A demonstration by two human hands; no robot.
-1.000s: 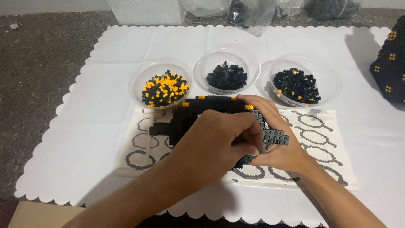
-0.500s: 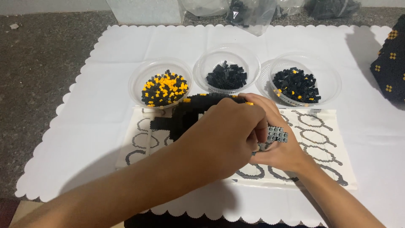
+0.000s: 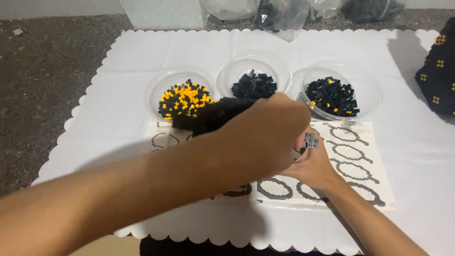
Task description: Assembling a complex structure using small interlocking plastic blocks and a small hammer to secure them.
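— So where's my left hand [image 3: 265,137]?
— Closed over the black brick block [image 3: 213,116], whose long axis runs left toward the yellow-and-black bowl [image 3: 182,97].
— And the right hand [image 3: 313,163]?
— Just beside it, underneath, pinching a small grey plate [image 3: 311,140] at the block's right end.

Black brick-built model [image 3: 213,115], tilted, held above printed sheet near the bowls; small grey studded plate [image 3: 311,141] at its right end.
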